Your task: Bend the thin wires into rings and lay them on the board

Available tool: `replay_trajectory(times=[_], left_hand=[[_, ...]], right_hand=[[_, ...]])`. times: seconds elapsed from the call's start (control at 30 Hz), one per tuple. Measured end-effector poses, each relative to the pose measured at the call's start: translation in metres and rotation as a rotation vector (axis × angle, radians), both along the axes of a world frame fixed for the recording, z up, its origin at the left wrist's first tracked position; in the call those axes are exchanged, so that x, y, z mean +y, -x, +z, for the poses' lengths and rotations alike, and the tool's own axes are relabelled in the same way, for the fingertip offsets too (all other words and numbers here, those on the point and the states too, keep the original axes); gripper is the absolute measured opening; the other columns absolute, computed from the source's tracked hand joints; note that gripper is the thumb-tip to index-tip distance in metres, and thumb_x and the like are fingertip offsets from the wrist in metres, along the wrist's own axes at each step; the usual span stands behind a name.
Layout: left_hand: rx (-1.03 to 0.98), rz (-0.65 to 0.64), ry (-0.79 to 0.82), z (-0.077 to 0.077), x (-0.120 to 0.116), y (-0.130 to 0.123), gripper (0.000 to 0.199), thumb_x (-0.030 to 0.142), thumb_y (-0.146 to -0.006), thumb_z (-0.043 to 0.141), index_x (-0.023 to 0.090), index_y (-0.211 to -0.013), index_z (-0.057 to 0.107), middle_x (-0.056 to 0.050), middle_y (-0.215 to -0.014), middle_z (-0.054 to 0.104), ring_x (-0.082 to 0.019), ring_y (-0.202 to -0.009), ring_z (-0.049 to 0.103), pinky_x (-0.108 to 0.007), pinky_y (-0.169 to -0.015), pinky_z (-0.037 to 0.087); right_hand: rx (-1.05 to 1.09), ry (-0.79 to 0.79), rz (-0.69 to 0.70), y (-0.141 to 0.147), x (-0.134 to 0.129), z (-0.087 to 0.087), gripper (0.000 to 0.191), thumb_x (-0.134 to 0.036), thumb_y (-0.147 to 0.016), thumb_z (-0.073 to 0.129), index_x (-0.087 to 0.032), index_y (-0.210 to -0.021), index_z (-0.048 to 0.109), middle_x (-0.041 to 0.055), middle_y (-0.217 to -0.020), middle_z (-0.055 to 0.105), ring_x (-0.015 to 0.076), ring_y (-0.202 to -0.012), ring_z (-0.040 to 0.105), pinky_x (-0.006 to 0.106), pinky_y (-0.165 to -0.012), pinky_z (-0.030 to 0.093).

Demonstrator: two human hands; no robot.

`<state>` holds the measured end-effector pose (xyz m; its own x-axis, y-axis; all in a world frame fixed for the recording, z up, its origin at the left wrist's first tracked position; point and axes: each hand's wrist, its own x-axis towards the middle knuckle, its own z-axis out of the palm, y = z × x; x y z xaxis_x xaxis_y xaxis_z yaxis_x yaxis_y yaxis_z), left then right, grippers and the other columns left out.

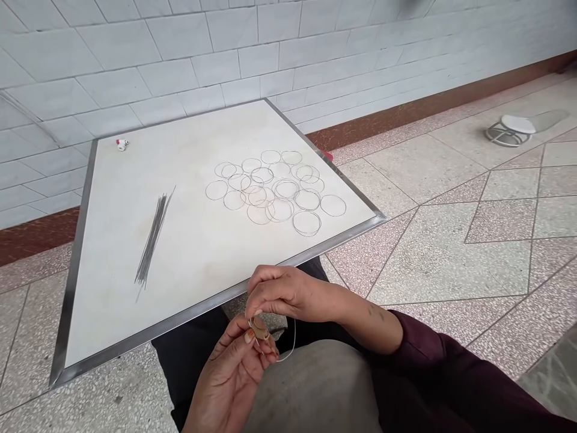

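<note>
Below the table's front edge, over my lap, my left hand [241,364] is closed with thumb and fingertips pinching a thin wire [294,346]. The wire curves round in a loop to the right. My right hand [288,293] sits just above, its fingers pinched together on the wire near the left fingertips. Exactly how the wire ends lie between the fingers is too small to tell. On the table, several thin wire rings [307,222] lie spread and overlapping at the right. A bundle of straight dark wires [154,240] lies on the left.
The white table [198,264] has a metal edge and stands by a tiled wall [175,36]. A small white and red object [121,144] lies at its far left corner. A low white stool [511,129] stands on the floor at the far right.
</note>
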<state>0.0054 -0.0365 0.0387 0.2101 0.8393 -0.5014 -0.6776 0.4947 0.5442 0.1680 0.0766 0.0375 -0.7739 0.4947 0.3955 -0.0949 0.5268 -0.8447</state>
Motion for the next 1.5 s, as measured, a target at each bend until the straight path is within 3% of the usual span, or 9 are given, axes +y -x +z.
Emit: replay_trajectory(times=[0.47, 0.67, 0.8, 1.03, 1.17, 1.3, 1.37, 1.5], left_hand=[[0.051, -0.064, -0.127, 0.001, -0.006, 0.0, 0.014, 0.027, -0.086, 0.067, 0.019, -0.074, 0.068, -0.003, -0.073, 0.058, -0.016, -0.07, 0.052, -0.03, -0.072, 0.044], [0.066, -0.005, -0.243, 0.005, -0.008, -0.001, 0.017, 0.026, -0.088, 0.065, 0.022, -0.072, 0.067, -0.001, -0.075, 0.051, -0.016, -0.074, 0.049, -0.03, -0.074, 0.041], [0.075, 0.043, -0.265, 0.007, -0.01, -0.001, 0.017, 0.026, -0.087, 0.066, 0.022, -0.07, 0.067, -0.001, -0.075, 0.05, -0.017, -0.075, 0.048, -0.03, -0.076, 0.041], [0.105, 0.032, -0.234, 0.002, -0.011, 0.0, 0.014, 0.028, -0.088, 0.065, 0.022, -0.076, 0.07, -0.001, -0.074, 0.052, -0.017, -0.076, 0.049, -0.031, -0.077, 0.042], [0.11, 0.014, -0.27, 0.001, -0.011, 0.002, 0.017, 0.029, -0.089, 0.065, 0.022, -0.073, 0.069, -0.001, -0.074, 0.052, -0.017, -0.076, 0.048, -0.03, -0.076, 0.041], [0.093, 0.087, -0.31, 0.002, -0.01, 0.004, 0.018, 0.028, -0.087, 0.067, 0.023, -0.071, 0.066, -0.001, -0.075, 0.05, -0.016, -0.077, 0.048, -0.03, -0.077, 0.042], [0.111, 0.153, -0.314, 0.001, -0.008, 0.005, 0.017, 0.027, -0.088, 0.066, 0.023, -0.071, 0.065, 0.0, -0.075, 0.05, -0.016, -0.076, 0.047, -0.031, -0.077, 0.043], [0.16, 0.257, -0.342, -0.004, -0.004, 0.007, 0.017, 0.028, -0.085, 0.07, 0.021, -0.07, 0.064, 0.0, -0.073, 0.049, -0.015, -0.073, 0.047, -0.03, -0.075, 0.045]], right_hand=[[0.052, 0.059, 0.044, 0.004, -0.003, 0.0, 0.022, -0.03, -0.101, 0.049, -0.016, -0.097, 0.066, 0.0065, -0.097, 0.058, 0.0132, -0.094, 0.058, 0.026, -0.083, 0.052], [0.017, 0.107, -0.147, 0.006, -0.009, 0.003, 0.01, -0.023, -0.098, 0.054, -0.018, -0.093, 0.062, 0.0032, -0.088, 0.059, 0.0148, -0.092, 0.055, 0.029, -0.082, 0.05], [-0.033, 0.186, -0.236, 0.009, -0.016, 0.002, 0.006, -0.021, -0.097, 0.056, -0.018, -0.094, 0.06, 0.0019, -0.089, 0.055, 0.0121, -0.081, 0.054, 0.025, -0.072, 0.049], [0.055, -0.03, -0.096, 0.014, -0.017, 0.0, 0.017, -0.026, -0.1, 0.052, -0.017, -0.1, 0.066, 0.0064, -0.099, 0.059, 0.0141, -0.095, 0.058, 0.026, -0.082, 0.052], [0.076, -0.009, -0.124, 0.017, -0.016, -0.001, 0.018, -0.026, -0.1, 0.05, -0.017, -0.097, 0.065, 0.0055, -0.093, 0.059, 0.0147, -0.094, 0.057, 0.027, -0.082, 0.051], [0.079, 0.197, -0.298, 0.018, -0.017, -0.003, 0.011, -0.024, -0.096, 0.056, -0.017, -0.09, 0.062, 0.0022, -0.086, 0.055, 0.0133, -0.083, 0.053, 0.027, -0.077, 0.046], [0.064, 0.448, -0.318, 0.02, -0.019, -0.005, 0.014, -0.029, -0.094, 0.059, -0.017, -0.088, 0.061, 0.0002, -0.082, 0.053, 0.0116, -0.075, 0.049, 0.026, -0.07, 0.043], [0.163, 1.054, -0.211, 0.027, -0.026, -0.008, 0.029, -0.044, -0.086, 0.068, -0.017, -0.086, 0.057, -0.0037, -0.071, 0.051, 0.0086, -0.063, 0.044, 0.023, -0.062, 0.036]])
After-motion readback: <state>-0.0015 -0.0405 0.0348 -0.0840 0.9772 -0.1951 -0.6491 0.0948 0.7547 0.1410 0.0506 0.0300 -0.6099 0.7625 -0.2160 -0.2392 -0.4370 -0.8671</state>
